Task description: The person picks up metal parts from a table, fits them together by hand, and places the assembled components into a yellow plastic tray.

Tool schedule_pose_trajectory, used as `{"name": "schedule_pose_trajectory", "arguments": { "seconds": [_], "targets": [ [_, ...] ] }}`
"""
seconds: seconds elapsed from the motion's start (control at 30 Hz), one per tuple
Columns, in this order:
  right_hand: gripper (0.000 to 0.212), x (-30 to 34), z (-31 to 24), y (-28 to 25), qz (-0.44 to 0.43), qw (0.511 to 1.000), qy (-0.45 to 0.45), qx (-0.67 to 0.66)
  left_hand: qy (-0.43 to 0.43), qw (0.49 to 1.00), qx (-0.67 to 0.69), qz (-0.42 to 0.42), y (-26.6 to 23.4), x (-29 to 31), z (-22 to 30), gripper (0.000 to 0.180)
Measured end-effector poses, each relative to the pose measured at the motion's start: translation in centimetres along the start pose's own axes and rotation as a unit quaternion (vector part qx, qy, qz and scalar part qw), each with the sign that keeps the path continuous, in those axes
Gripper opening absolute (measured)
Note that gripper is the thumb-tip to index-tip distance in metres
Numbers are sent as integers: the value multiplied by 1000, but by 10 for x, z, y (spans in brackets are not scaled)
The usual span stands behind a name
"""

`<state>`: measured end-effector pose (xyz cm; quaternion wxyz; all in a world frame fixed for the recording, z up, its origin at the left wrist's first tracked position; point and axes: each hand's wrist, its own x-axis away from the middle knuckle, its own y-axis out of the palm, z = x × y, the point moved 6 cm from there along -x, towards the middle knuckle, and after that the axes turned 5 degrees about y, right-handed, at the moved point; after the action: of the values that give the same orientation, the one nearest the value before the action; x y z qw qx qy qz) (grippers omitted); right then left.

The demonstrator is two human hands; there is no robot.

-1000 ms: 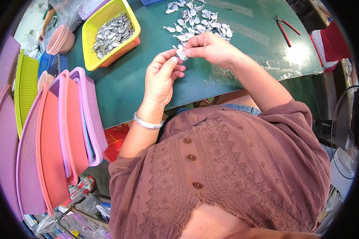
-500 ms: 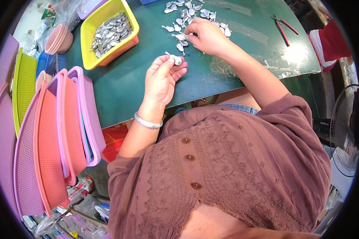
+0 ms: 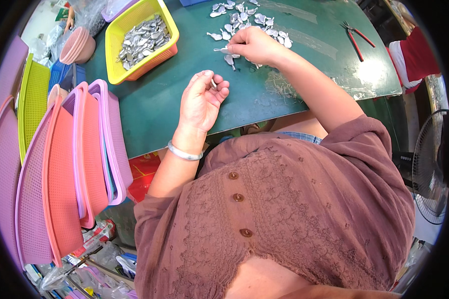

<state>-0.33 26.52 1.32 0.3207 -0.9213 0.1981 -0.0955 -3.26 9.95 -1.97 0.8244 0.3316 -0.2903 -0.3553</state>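
My left hand (image 3: 202,102) is raised over the table's near edge, palm up, fingers curled. Between its thumb and fingers is a small silver metal piece (image 3: 213,84), mostly hidden. At the near side of a loose pile of silver spoon-shaped metal pieces (image 3: 243,19), my right hand (image 3: 257,46) is closed in a pinch on one such piece (image 3: 221,50), whose thin end sticks out to the left. Another loose piece (image 3: 229,60) lies just below those fingertips. Beyond my left hand, a yellow basket (image 3: 113,55) holds many similar silver pieces.
Red-handled pliers (image 3: 357,44) lie on the green table (image 3: 159,117) at the right. Pink and purple plastic baskets (image 3: 65,184) are stacked on the left, with small pink cups (image 3: 78,46) behind. A fan (image 3: 429,169) and a red sleeve (image 3: 418,55) are at the right.
The silver piece in my left hand has gone from lying visible on the fingertips to mostly hidden between them. My right hand has drawn a piece slightly toward me from the pile's edge.
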Motion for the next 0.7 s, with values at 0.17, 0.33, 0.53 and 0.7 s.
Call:
{"name": "schedule_pose_trajectory", "arguments": {
  "seconds": [0.17,0.33,0.53,0.7],
  "targets": [
    [17,22,-6,8,-119,956,75,-257,27,999,-23,-3,10,-1,3,10],
    [17,34,-11,17,-158,932,77,-317,43,997,-57,-13,17,-1,5,10],
    [17,39,-18,18,-161,929,72,-324,50,997,-52,3,10,0,4,7],
    [16,34,-12,15,-152,940,59,-299,45,998,-50,13,8,0,4,6]
  ]
}}
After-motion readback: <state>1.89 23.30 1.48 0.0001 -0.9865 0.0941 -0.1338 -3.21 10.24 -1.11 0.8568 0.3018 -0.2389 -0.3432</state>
